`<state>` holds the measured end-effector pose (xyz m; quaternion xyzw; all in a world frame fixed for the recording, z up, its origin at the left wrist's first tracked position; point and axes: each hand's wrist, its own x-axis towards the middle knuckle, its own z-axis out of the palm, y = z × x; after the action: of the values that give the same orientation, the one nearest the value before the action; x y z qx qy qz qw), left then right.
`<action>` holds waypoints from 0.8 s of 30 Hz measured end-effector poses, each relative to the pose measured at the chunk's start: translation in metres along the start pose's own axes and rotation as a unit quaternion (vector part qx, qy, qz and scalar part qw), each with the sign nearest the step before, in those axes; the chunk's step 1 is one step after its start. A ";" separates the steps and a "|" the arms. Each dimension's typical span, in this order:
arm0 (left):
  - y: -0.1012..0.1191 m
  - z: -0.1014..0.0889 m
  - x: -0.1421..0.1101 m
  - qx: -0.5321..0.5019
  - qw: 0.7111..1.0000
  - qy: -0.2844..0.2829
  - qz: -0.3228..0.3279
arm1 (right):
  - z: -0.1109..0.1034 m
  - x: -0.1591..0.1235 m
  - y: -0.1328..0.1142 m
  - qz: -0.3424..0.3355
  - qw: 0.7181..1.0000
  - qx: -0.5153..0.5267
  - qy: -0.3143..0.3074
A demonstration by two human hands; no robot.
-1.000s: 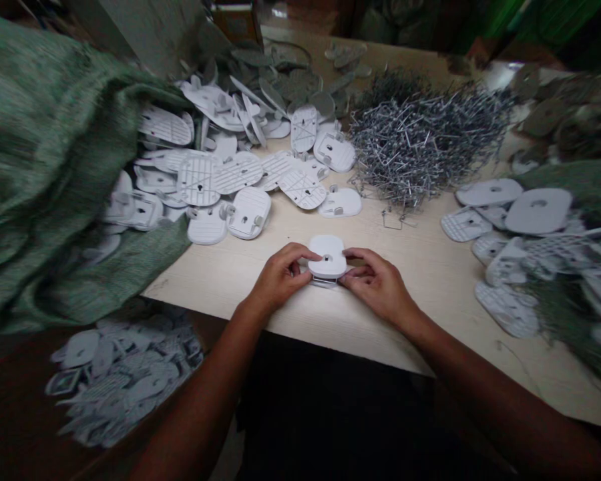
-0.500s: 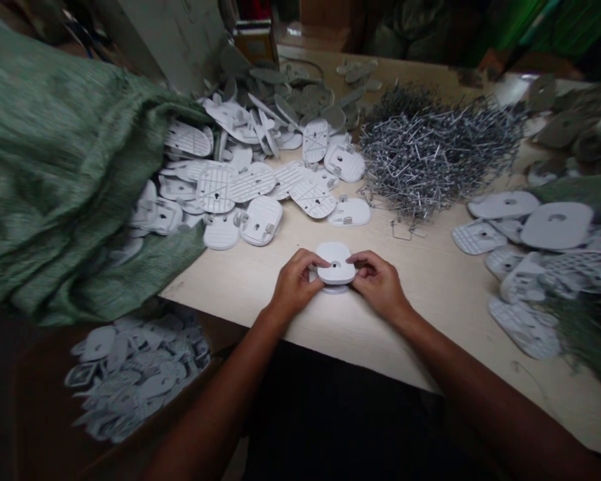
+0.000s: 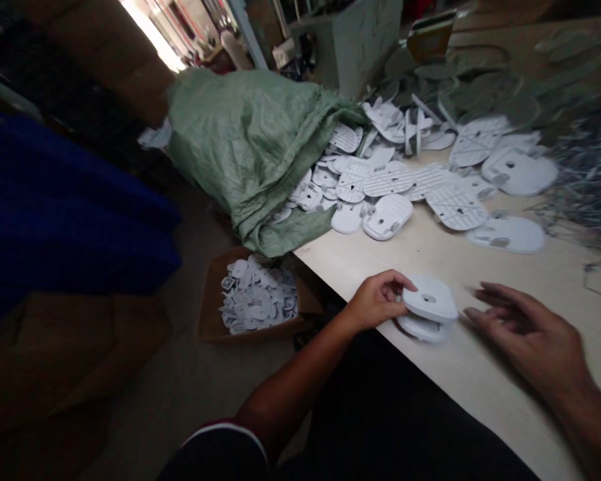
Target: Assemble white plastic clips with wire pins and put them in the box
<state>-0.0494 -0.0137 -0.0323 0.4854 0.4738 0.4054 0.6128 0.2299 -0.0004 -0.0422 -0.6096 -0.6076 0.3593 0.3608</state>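
My left hand (image 3: 380,300) pinches the left edge of a white plastic piece (image 3: 432,298) made of two rounded plates, one above the other, with a gap between them. A small hole shows in its upper plate. The piece is at the front edge of the table, and whether it touches the top I cannot tell. My right hand (image 3: 535,334) is off to the right of the piece, apart from it, with fingers spread, nothing in them and some motion blur. Behind the hands lie loose white plates (image 3: 388,217), several with ribbed undersides and small clips.
A green woven sack (image 3: 250,133) spills white plates onto the wooden table (image 3: 345,260). Below the table edge, a cardboard box (image 3: 210,300) holds many white pieces. Blurred metal wire clips (image 3: 591,180) are heaped at the right. Blue material (image 3: 70,214) hangs at the left.
My view has swung left, bringing the floor box and whole sack into sight. The right hand has let go of the white piece and moved away; the left still holds it.
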 end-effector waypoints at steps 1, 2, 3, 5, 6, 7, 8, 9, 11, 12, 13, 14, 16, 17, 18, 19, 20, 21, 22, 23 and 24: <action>0.000 -0.008 -0.013 -0.021 1.000 0.002 -0.022 | 0.000 0.000 -0.003 0.009 1.000 -0.002 0.004; -0.001 -0.018 -0.026 -0.041 0.998 0.007 -0.044 | 0.000 0.000 -0.007 0.021 1.000 0.003 0.010; -0.002 -0.028 -0.040 -0.059 0.996 0.015 -0.064 | 0.000 0.000 -0.011 0.035 0.999 0.010 0.016; -0.005 -0.051 -0.069 -0.074 0.991 0.061 -0.098 | 0.000 -0.001 -0.019 0.058 0.998 0.016 0.024; -0.006 -0.064 -0.084 -0.070 0.987 0.097 -0.109 | -0.001 -0.001 -0.022 0.067 0.997 0.014 0.024; -0.008 -0.078 -0.099 -0.058 0.982 0.138 -0.119 | -0.001 -0.002 -0.025 0.075 0.997 0.012 0.020; -0.010 -0.093 -0.113 -0.043 0.975 0.181 -0.124 | -0.002 -0.003 -0.028 0.082 0.996 0.011 0.017; -0.013 -0.110 -0.128 -0.029 0.967 0.219 -0.128 | -0.002 -0.003 -0.030 0.089 0.996 0.010 0.016; -0.021 -0.145 -0.156 0.005 0.945 0.296 -0.139 | -0.001 -0.005 -0.034 0.098 0.995 0.012 0.018; -0.026 -0.162 -0.170 0.028 0.929 0.339 -0.147 | -0.001 -0.006 -0.035 0.100 0.995 0.014 0.024; -0.032 -0.179 -0.183 0.056 0.910 0.380 -0.157 | 0.000 -0.006 -0.036 0.101 0.994 0.015 0.027; -0.040 -0.193 -0.195 0.085 0.890 0.413 -0.173 | 0.000 -0.007 -0.037 0.101 0.994 0.017 0.028; -0.056 -0.213 -0.214 0.142 0.855 0.450 -0.214 | 0.001 -0.008 -0.039 0.100 0.994 0.019 0.032; -0.064 -0.218 -0.220 0.166 0.843 0.453 -0.237 | 0.001 -0.008 -0.041 0.100 0.994 0.020 0.032; -0.073 -0.219 -0.224 0.185 0.836 0.448 -0.258 | 0.001 -0.008 -0.042 0.099 0.994 0.022 0.033; -0.082 -0.218 -0.226 0.199 0.833 0.436 -0.275 | 0.000 -0.008 -0.042 0.100 0.994 0.022 0.032; -0.090 -0.214 -0.224 0.209 0.835 0.419 -0.288 | 0.000 -0.008 -0.042 0.103 0.994 0.022 0.031; -0.097 -0.209 -0.220 0.216 0.841 0.399 -0.296 | -0.001 -0.008 -0.042 0.104 0.994 0.021 0.026; -0.102 -0.204 -0.215 0.220 0.848 0.376 -0.301 | -0.001 -0.007 -0.041 0.103 0.994 0.020 0.021; -0.106 -0.199 -0.208 0.222 0.858 0.352 -0.302 | -0.001 -0.006 -0.039 0.102 0.994 0.019 0.018; -0.106 -0.196 -0.200 0.223 0.868 0.327 -0.300 | -0.002 -0.005 -0.037 0.100 0.995 0.019 0.018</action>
<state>-0.2806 -0.1855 -0.1146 0.2831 0.8476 0.2212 0.3904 0.2135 -0.0056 -0.0094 -0.6670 -0.5299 0.3939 0.3453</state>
